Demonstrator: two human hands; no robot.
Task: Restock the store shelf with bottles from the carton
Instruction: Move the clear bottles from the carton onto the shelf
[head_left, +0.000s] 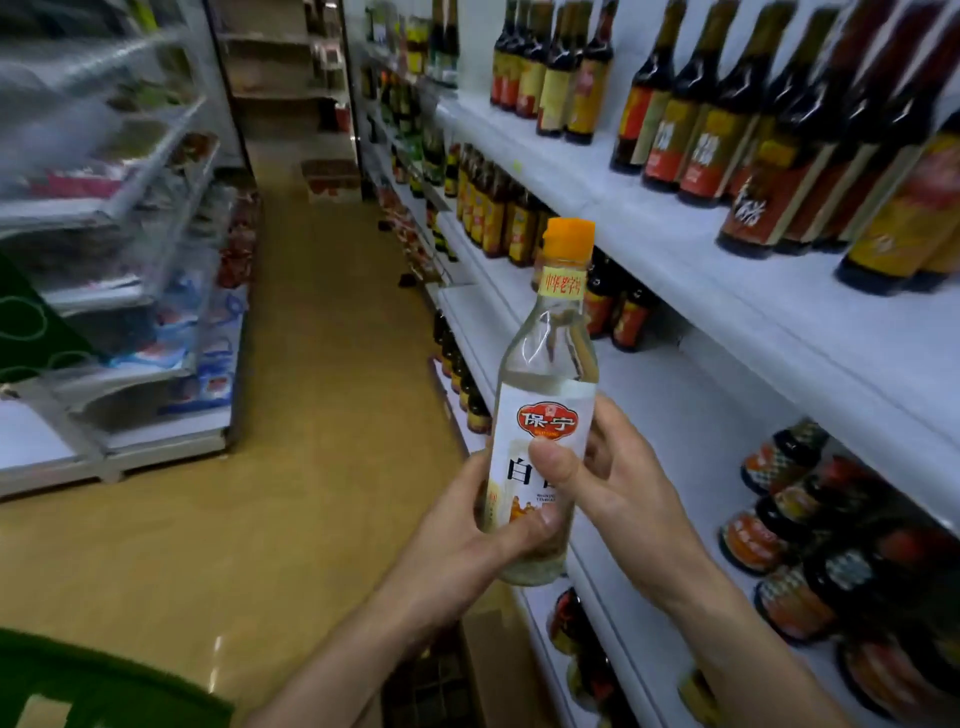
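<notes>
Here, the fingers (551, 460) of the right hand (621, 483) are curled round the labelled middle of a clear bottle (545, 410), thumb pressed flat on the front of the label. The left hand (462, 530) clamps the same bottle lower down, its thumb across the label's bottom edge and its palm cupping the base. Both hands thus hold 1 bottle, upright with a slight tilt, in the air in front of the white shelf (701, 415) and not touching it. The bottle holds a colourless liquid and carries an orange cap (569, 236), a yellow neck band and a white label with a red emblem.

Beyond the bottle, the board level with it has bare white surface. Dark bottles (691, 130) with red and yellow labels stand in rows on the board above, and patterned jars (779, 545) lie at the right on the board below. A brown carton (488, 660) sits on the floor (311, 415) beneath the forearms, against the shelf's foot. Across the aisle stands another shelving unit (130, 260), blurred.
</notes>
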